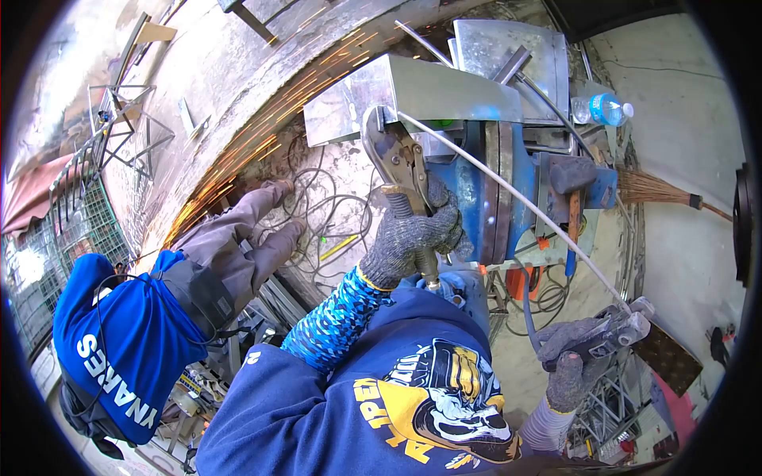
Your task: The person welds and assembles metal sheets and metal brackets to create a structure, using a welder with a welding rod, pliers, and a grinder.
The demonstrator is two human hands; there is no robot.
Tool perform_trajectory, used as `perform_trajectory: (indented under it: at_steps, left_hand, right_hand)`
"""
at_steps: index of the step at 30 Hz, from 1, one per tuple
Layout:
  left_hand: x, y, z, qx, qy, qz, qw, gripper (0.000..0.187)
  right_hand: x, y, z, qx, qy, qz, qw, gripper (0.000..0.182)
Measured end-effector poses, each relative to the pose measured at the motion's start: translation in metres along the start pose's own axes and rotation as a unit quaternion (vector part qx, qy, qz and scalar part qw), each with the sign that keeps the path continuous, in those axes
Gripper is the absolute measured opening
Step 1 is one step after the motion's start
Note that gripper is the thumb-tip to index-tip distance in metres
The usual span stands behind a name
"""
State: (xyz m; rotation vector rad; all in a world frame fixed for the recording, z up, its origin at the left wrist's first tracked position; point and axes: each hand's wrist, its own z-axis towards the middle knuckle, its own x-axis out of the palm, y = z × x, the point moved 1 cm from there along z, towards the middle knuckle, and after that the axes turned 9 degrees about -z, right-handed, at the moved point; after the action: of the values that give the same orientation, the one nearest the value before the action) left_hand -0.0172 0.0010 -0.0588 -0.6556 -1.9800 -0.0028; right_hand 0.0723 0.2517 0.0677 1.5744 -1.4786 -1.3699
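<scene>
Locking pliers jut forward from the curled, gloved left hand.

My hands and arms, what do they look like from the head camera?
Your left hand wears a dark grey knitted glove with a yellow cuff edge, and that forearm has a blue camouflage-patterned sleeve. Your right hand wears a similar grey glove, with a pale, ringed sleeve below it.
</scene>
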Motion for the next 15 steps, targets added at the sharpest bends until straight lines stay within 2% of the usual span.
perform_trajectory:
  at_steps: [6, 10, 15]
  left_hand:
    - [0.0015, -0.0006, 0.0007, 0.004, 0.019, -0.018, 1.0, 0.025]
    - [0.0045, -0.0019, -0.0002, 0.0, -0.003, -0.001, 1.0, 0.025]
    - [-0.0007, -0.0006, -0.0011, -0.002, 0.003, -0.01, 1.0, 0.025]
  right_hand:
    - [-0.0001, 0.0018, 0.0013, 0.002, 0.01, -0.004, 1.0, 0.05]
    - [0.0004, 0.001, -0.0009, 0.02, -0.001, 0.004, 1.0, 0.051]
    - [0.0015, 0.0029, -0.0002, 0.001, -0.009, -0.022, 1.0, 0.053]
